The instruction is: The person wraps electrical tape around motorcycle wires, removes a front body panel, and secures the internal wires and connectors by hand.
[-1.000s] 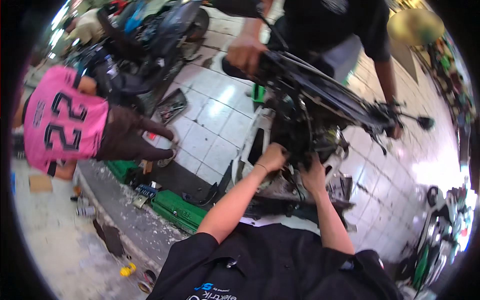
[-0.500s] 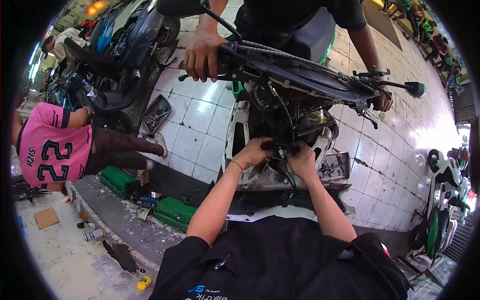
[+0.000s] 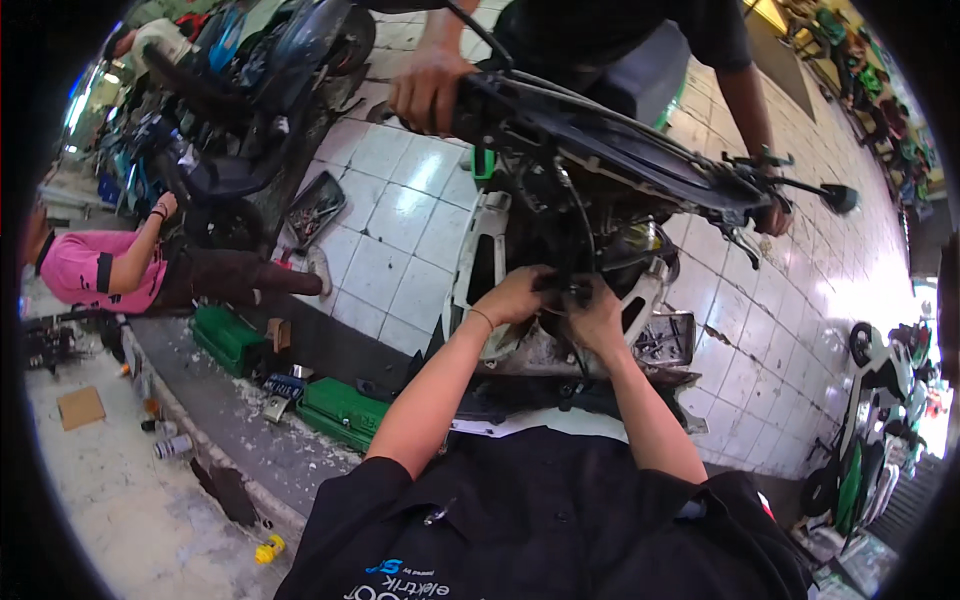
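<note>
Before me stands a partly stripped scooter, with its handlebar [image 3: 620, 140] uncovered and cables exposed. Both my hands are inside its open front, between the white body panels [image 3: 478, 240]. My left hand [image 3: 512, 298] has its fingers curled in at a dark part below the steering column. Close beside it, my right hand [image 3: 597, 318] is closed too, its fingertips blurred and pinched toward the same spot. What they grip is dark and too small to make out. A black cable [image 3: 588, 222] runs down toward my fingers. Across from me, another person's hands [image 3: 428, 95] hold both ends of the handlebar.
Trays of tools and small parts lie left [image 3: 316, 210] and right [image 3: 688, 340] of the scooter. Green toolboxes [image 3: 345, 412] line the ledge at left. A person in pink [image 3: 105, 268] sits by a dark motorbike [image 3: 240, 165]. A white-and-green scooter [image 3: 868, 400] stands far right.
My hands stay at the same spot, fingers shifting slightly. The person in pink has turned and raised an arm. The view has shifted a little, and the handlebar sits slightly farther right.
</note>
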{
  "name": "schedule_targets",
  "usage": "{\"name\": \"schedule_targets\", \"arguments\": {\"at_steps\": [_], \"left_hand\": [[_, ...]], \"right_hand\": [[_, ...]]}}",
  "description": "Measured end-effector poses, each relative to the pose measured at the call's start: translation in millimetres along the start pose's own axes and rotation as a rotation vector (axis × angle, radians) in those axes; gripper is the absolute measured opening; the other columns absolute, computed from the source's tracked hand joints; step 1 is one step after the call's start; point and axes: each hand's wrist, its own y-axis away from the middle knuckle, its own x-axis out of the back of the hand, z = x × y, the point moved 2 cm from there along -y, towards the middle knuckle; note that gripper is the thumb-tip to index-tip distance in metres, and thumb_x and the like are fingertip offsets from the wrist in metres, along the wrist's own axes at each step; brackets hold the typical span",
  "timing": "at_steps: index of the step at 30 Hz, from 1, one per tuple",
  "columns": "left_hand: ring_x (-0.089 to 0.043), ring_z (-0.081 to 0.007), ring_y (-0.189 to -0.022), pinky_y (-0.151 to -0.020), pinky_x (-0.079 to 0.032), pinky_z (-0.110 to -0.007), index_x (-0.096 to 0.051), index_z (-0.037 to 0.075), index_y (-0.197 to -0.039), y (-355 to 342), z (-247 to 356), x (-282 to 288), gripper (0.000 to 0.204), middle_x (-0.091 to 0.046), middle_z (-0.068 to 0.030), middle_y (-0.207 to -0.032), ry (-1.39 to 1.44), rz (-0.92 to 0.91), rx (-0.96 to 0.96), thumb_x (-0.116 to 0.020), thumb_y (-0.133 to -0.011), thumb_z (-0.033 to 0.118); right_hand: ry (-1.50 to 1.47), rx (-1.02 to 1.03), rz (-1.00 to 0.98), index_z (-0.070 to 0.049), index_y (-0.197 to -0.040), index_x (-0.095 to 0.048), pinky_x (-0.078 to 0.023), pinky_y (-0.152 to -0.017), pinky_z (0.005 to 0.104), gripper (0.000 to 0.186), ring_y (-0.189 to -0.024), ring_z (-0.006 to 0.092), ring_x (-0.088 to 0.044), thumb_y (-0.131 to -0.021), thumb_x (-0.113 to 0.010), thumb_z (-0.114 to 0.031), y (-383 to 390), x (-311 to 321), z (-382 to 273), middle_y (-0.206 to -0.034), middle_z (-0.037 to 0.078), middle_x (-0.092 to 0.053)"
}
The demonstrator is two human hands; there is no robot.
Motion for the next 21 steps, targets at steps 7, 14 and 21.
{"name": "schedule_targets", "arguments": {"at_steps": [7,14,21], "left_hand": [[-0.062,-0.0414,-0.107,-0.093,-0.048,-0.043,-0.066,-0.004,-0.112,-8,1,0,0.041,-0.066,-0.0262,-0.112,-0.045,0.197,0.108,-0.055,-0.095,0.033],[-0.062,-0.0408,-0.106,-0.091,-0.048,-0.044,-0.069,-0.001,-0.108,1,1,14,0.043,-0.067,-0.0248,-0.109,-0.102,0.14,0.05,-0.054,-0.096,0.038],[-0.06,-0.0397,-0.112,-0.098,-0.047,-0.042,-0.069,-0.004,-0.109,-2,-3,2,0.055,-0.065,-0.0269,-0.113,-0.176,0.055,0.102,-0.071,-0.076,0.04]], "right_hand": [[-0.047,-0.083,0.074,0.001,-0.104,-0.066,-0.052,-0.075,0.0399,0.03,-0.085,0.0361,-0.068,-0.081,-0.066,-0.019,-11,3,5,-0.091,0.022,-0.07],[-0.027,-0.16,-0.014,0.001,-0.095,-0.073,-0.052,-0.077,0.0408,0.028,-0.089,0.0366,-0.07,-0.085,-0.067,-0.025,-19,-7,-6,-0.089,0.024,-0.07],[0.114,0.014,-0.02,0.002,-0.088,-0.071,-0.053,-0.07,0.0405,0.019,-0.079,0.036,-0.071,-0.084,-0.067,-0.015,-9,-4,-6,-0.082,0.024,-0.069]]}}
